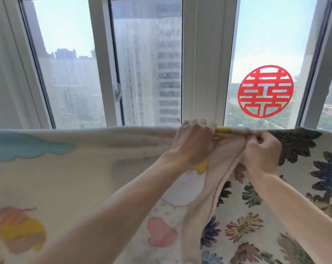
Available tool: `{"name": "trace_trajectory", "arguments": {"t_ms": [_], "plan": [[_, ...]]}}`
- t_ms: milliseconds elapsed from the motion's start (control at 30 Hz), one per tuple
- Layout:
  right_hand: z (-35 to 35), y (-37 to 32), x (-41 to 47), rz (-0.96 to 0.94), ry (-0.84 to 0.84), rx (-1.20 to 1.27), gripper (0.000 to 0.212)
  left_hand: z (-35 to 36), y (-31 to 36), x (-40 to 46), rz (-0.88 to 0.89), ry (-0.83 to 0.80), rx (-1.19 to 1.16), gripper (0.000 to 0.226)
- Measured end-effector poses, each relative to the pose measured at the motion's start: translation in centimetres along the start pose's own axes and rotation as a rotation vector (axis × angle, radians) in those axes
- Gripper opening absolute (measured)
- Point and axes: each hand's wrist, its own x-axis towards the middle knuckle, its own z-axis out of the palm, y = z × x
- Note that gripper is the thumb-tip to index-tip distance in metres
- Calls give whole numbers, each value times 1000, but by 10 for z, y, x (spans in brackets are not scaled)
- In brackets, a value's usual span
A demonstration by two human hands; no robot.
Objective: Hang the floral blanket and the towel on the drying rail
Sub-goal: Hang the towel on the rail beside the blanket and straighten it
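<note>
Floral blanket [266, 216] hangs at lower right beside the towel [75, 178]; left hand [194, 143] and right hand [261, 151] fingers grip their bunched top edges.

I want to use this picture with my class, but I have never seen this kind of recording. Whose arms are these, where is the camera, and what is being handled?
There is no machine here. The single picture comes from a wide-angle camera worn on a person's head, so the two bare arms reaching forward are that person's own. The cloth with dark flowers is the floral blanket; the pale one with pastel shapes beside it is the towel. Both are draped over a rail, which the fabric hides. The left hand and the right hand grip bunched fabric at the top where the two cloths meet. Behind stands a window with a red round paper cutout on the glass.
</note>
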Motion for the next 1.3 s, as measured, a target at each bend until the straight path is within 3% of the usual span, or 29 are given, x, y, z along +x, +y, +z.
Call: {"name": "trace_trajectory", "arguments": {"t_ms": [133, 200, 333, 467, 700, 900, 1100, 1200, 1300], "plan": [[4, 5, -1, 7, 109, -15, 22, -4, -40, -34, -67, 20, 120, 47], [18, -4, -16, -135, 78, -10, 30, -12, -68, -57, -145, 59, 134, 48], [71, -37, -74, -485, -277, -242, 14, -37, -121, -102, -275, 83, 197, 52], [135, -65, -136, -692, -581, -415, 34, -71, -168, -163, -322, 58, 268, 60], [243, -111, -230, -836, -683, -513, 49, -134, -269, -274, -486, -23, 287, 65], [341, -156, -325, -955, -710, -569, 47, -194, -377, -373, -790, 33, 146, 52], [404, -197, -384, -986, -799, -616, 51, -230, -447, -449, -1171, 235, 70, 58], [431, -212, -404, -1009, -865, -615, 48, -242, -479, -460, -1385, 261, -228, 72], [461, -228, -425, -1021, -920, -606, 51, -245, -505, -467, -1505, 314, -633, 72]]}}
